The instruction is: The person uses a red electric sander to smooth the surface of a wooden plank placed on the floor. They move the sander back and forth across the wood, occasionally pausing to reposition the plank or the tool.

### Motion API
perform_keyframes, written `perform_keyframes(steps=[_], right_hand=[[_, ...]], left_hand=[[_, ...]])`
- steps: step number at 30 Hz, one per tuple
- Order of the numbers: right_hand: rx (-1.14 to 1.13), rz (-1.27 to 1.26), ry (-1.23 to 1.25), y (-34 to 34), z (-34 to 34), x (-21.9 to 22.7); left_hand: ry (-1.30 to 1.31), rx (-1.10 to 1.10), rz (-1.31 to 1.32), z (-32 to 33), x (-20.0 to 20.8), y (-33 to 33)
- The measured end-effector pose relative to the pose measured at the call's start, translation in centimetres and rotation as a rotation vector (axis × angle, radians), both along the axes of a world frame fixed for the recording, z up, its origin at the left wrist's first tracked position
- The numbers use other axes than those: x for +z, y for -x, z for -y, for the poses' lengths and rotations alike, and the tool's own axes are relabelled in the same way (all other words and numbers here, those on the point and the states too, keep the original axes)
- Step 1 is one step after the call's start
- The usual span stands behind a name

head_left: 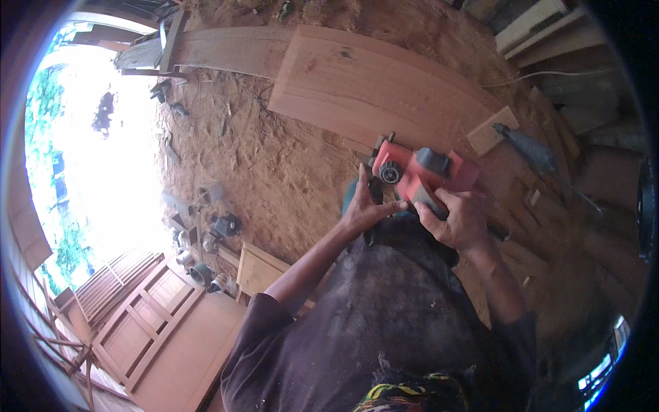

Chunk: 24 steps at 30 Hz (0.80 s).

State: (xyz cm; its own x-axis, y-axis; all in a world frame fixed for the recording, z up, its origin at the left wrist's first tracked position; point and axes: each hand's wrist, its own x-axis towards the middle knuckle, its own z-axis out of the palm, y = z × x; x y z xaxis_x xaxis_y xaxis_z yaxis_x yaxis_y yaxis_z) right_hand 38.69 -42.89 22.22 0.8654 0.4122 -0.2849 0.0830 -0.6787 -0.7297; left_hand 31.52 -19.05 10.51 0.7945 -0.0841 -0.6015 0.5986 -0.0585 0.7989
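Observation:
A red electric planer [461,170] with a black ribbed knob is tilted in front of my body, at the near edge of a wide reddish board [371,86]. My right hand [465,223] is closed round its dark rear handle. Beside the planer's left end is my left hand [364,211], with thumb and forefinger spread wide. Its thumb reaches the planer's lower side, and its forefinger points up by the guide piece at that end. The other left fingers are partly hidden.
Sawdust covers the ground [274,147]. A small wood block [491,129] and a dark pointed object [528,147] lie right of the planer. Offcuts lie farther right. At lower left are a panelled door [147,309], a pale wooden box [259,268] and several machine parts [223,225].

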Motion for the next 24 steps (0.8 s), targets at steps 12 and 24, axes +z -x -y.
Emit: perform_keyframes(steps=[12,24], right_hand=[[0.058,0.069,-0.02,-4.5,-14.3,-1.8],[0.135,0.014,-0.127,-10.6,-32.4,-2.7]], left_hand=[[0.12,0.085,0.086,-14.6,-0.2,-5.2],[-0.005,0.1,0.085,-34.2,-2.1,-9.0]])
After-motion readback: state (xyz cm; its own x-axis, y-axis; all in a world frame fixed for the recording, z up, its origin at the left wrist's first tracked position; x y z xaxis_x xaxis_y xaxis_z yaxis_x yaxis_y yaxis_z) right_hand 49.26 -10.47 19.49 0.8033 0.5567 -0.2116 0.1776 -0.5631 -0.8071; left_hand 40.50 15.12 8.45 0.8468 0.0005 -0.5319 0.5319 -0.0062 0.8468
